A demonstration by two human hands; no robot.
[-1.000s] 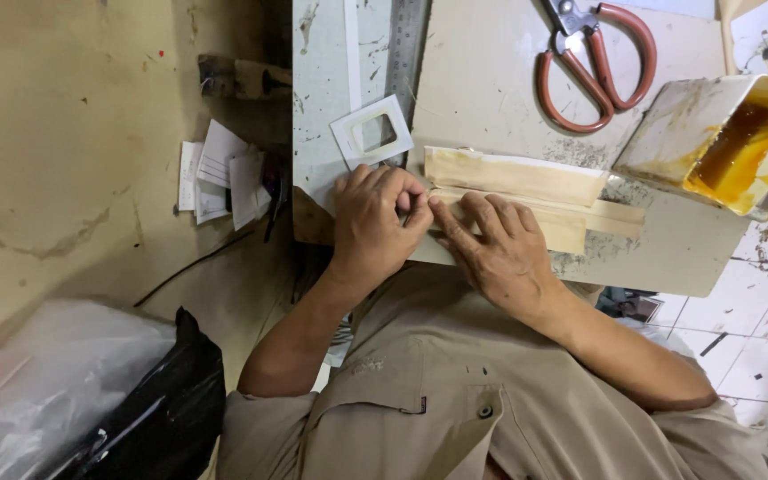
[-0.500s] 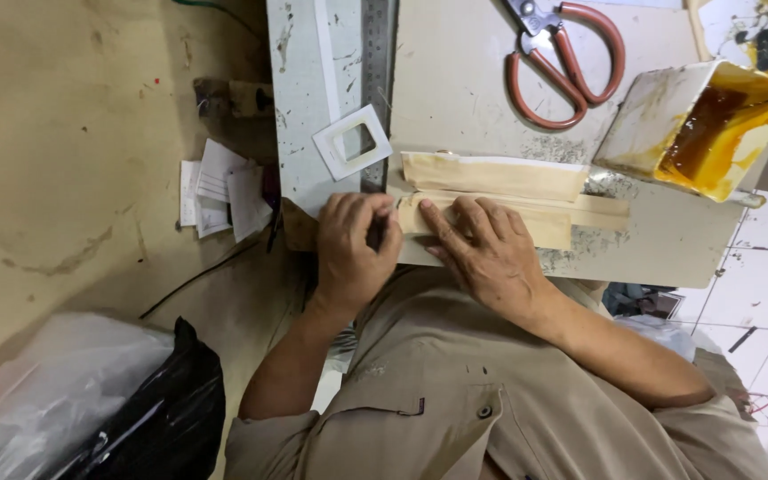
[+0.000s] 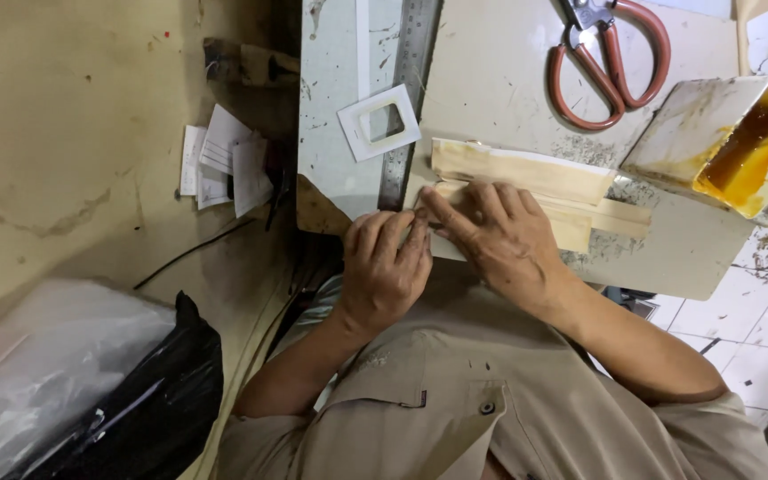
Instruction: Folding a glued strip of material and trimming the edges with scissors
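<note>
we look down on a stained, pale work board [image 3: 508,80] set over a tiled floor [image 3: 757,320], with a dull yellowish wall or floor surface [image 3: 64,133] at the left. at lower left lies a black bag [image 3: 144,400] with clear plastic sheeting [image 3: 37,373] against it. on the board, the folded tan strip of material [image 3: 526,178] lies flat near the front edge, just below the red-handled scissors [image 3: 611,58]. at the right edge an open, smeared tin [image 3: 731,142] holds amber glue, pooled in its lower corner. a steel ruler [image 3: 406,98] runs up the board, and a white square frame [image 3: 380,123] rests across it. loose paper slips [image 3: 220,164] sit left of the board. the right hand [image 3: 500,236] lies flat, fingers spread, pressing the strip's left end; the left hand [image 3: 384,267] is curled, its fingertips pinching that same end beside the right forefinger.
</note>
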